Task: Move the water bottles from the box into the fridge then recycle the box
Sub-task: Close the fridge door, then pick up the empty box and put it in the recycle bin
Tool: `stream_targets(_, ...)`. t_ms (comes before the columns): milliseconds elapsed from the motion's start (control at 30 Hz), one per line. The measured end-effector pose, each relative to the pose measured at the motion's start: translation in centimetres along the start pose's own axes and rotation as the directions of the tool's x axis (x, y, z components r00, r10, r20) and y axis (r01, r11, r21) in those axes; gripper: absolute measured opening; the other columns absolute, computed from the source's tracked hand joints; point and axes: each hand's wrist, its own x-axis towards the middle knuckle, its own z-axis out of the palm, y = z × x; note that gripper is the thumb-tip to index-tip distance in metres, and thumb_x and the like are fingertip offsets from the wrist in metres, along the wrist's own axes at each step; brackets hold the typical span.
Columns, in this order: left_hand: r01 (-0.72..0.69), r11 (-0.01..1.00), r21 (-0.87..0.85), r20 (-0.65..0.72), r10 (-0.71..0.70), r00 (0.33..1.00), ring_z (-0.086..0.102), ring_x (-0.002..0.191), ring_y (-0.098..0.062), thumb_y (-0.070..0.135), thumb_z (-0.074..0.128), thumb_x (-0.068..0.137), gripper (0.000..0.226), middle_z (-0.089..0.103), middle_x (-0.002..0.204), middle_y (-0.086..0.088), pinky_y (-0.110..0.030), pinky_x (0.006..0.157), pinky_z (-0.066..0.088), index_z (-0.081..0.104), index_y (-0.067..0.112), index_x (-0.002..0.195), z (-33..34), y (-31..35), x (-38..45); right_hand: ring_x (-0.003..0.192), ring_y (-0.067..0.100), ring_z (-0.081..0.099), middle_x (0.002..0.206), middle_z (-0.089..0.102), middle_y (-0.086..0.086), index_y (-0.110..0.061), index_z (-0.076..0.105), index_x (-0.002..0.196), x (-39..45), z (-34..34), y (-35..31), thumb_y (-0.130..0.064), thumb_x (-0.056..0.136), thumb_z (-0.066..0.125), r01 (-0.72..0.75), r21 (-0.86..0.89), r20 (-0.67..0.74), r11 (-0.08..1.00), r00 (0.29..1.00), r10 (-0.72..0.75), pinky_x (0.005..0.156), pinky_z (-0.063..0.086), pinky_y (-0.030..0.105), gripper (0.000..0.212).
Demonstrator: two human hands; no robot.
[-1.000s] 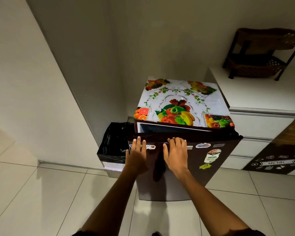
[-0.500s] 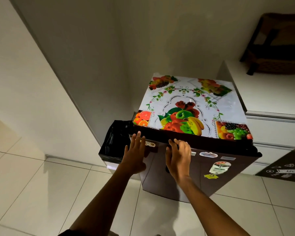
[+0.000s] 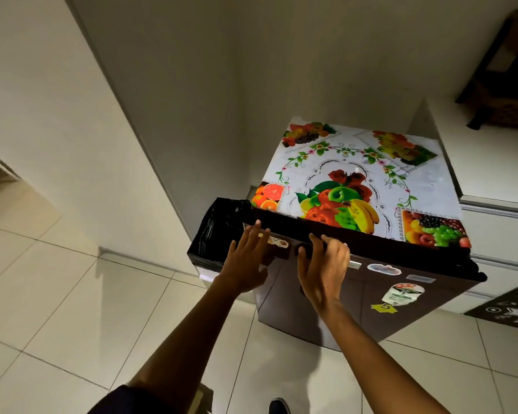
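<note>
Bottom edge of frame: dark shoe tip (image 3: 278, 406) on the tile floor (image 3: 57, 294), plus a small pale corner of something (image 3: 205, 397) next to the left sleeve, can't tell what it is. Both forearms reach up toward frame centre. Left hand (image 3: 245, 264): fingers straight and spread, fingertips at the top left corner of the fridge (image 3: 341, 300) door, grasping nothing. Right hand (image 3: 322, 268): fingers extended and slightly bent, tips on the door's top edge, thumb on the door face; no grip on anything. Fridge sits centre-right, brown door looks shut, stickers (image 3: 402, 292) on its front. No water bottles or box identifiable. Fruit-print cloth (image 3: 356, 186) covers the fridge top. Black-lined bin (image 3: 219, 234) just beside the fridge on its left. White cabinet (image 3: 497, 180) right of frame, dark rack (image 3: 503, 79) on it in the upper right.
</note>
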Motion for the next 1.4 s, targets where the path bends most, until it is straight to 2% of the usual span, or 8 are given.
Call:
stream_targets(233, 0.12, 0.988, 0.1, -0.05, -0.115, 0.992, -0.017, 0.147, -0.029, 0.057, 0.043, 0.094, 0.081, -0.02, 0.16, -0.006, -0.054, 0.119, 0.007, -0.001, 0.025, 0.154, 2.2, -2.1, -6.2, 0.144, 0.037, 0.023, 0.147, 0.036, 0.022, -0.017, 0.033, 0.149, -1.0, -0.2, -2.6, -0.048, 0.093, 0.049, 0.07, -0.093, 0.271, 0.993, 0.962, -0.042, 0.116, 0.003, 0.058, 0.066)
stream_targets(400, 0.251, 0.963, 0.103, -0.106, -0.24, 0.965, -0.009, 0.148, -0.031, 0.063, 0.033, 0.092, 0.078, -0.014, 0.16, -0.008, -0.056, 0.117, 0.01, 0.007, 0.024, 0.155, 3.7, -5.4, -12.8, 0.15, 0.033, 0.005, 0.16, 0.015, 0.016, -0.024, 0.019, 0.153, -4.7, 0.7, -7.5, -0.051, 0.089, 0.054, 0.204, -0.08, 0.45, 0.976, 0.881, -0.147, 0.116, 0.003, 0.064, 0.078)
stream_targets(533, 0.341, 0.935, 0.1, -0.078, -0.334, 0.939, -0.017, 0.147, -0.03, 0.065, 0.026, 0.092, 0.08, -0.021, 0.159, -0.007, -0.056, 0.119, 0.005, -0.005, 0.026, 0.154, 4.2, -8.7, -19.7, 0.15, 0.032, -0.002, 0.162, 0.004, 0.012, -0.028, 0.007, 0.156, -9.0, 1.4, -12.2, -0.064, 0.092, 0.035, 0.271, -0.093, 0.55, 0.958, 0.816, -0.178, 0.116, -0.003, 0.06, 0.079)
stream_targets(633, 0.423, 0.903, 0.074, -0.09, -0.416, 0.905, -0.02, 0.145, -0.031, 0.069, 0.016, 0.089, 0.081, -0.022, 0.158, -0.006, -0.055, 0.116, -0.003, -0.005, 0.026, 0.154, 4.9, -11.6, -25.5, 0.15, 0.033, 0.003, 0.162, 0.008, 0.012, -0.028, 0.01, 0.155, -13.1, 1.6, -15.4, -0.07, 0.091, 0.027, 0.309, -0.065, 0.592, 0.949, 0.777, -0.213, 0.116, -0.001, 0.06, 0.078)
stream_targets(867, 0.62, 0.784, -0.004, -0.007, -0.62, 0.784, -0.017, 0.146, -0.031, 0.075, -0.003, 0.082, 0.082, -0.02, 0.159, -0.005, -0.055, 0.115, -0.001, -0.012, 0.029, 0.149, 8.2, -17.3, -40.4, 0.148, 0.036, 0.009, 0.162, 0.009, 0.012, -0.025, 0.016, 0.155, -23.7, 2.4, -22.4, -0.067, 0.089, 0.041, 0.359, 0.009, 0.698, 0.933, 0.666, -0.263, 0.115, 0.009, 0.059, 0.083)
stream_targets(1133, 0.775, 0.63, -0.049, 0.178, -0.758, 0.627, -0.004, 0.148, -0.034, 0.071, 0.008, 0.081, 0.084, -0.006, 0.162, -0.01, -0.06, 0.115, 0.013, 0.0, 0.027, 0.152, 13.0, -18.8, -53.1, 0.149, 0.032, 0.005, 0.163, -0.004, 0.01, -0.026, -0.001, 0.156, -33.9, 3.8, -26.8, -0.067, 0.09, 0.035, 0.458, 0.07, 0.877, 0.886, 0.396, -0.273, 0.117, 0.006, 0.055, 0.085)
stream_targets(1300, 0.848, 0.527, -0.06, 0.293, -0.803, 0.52, 0.004, 0.148, -0.035, 0.071, 0.007, 0.08, 0.09, 0.0, 0.161, -0.01, -0.062, 0.112, 0.02, 0.017, 0.021, 0.154, 17.7, -19.9, -55.9, 0.139, 0.039, 0.034, 0.156, 0.028, 0.018, -0.019, 0.026, 0.153, -37.7, 7.1, -27.3, -0.066, 0.085, 0.039, 0.517, 0.122, 0.905, 0.847, 0.292, -0.308, 0.107, 0.029, 0.062, 0.083)
stream_targets(1400, 0.868, 0.488, -0.091, 0.35, -0.8, 0.487, 0.002, 0.148, -0.035, 0.075, -0.001, 0.078, 0.094, -0.002, 0.161, -0.009, -0.061, 0.113, 0.016, 0.014, 0.022, 0.154, 20.9, -20.8, -55.9, 0.146, 0.036, 0.019, 0.161, 0.013, 0.016, -0.022, 0.012, 0.155, -39.4, 10.3, -26.7, -0.063, 0.09, 0.042, 0.572, 0.132, 0.936, 0.809, 0.197, -0.293, 0.115, 0.018, 0.059, 0.084)
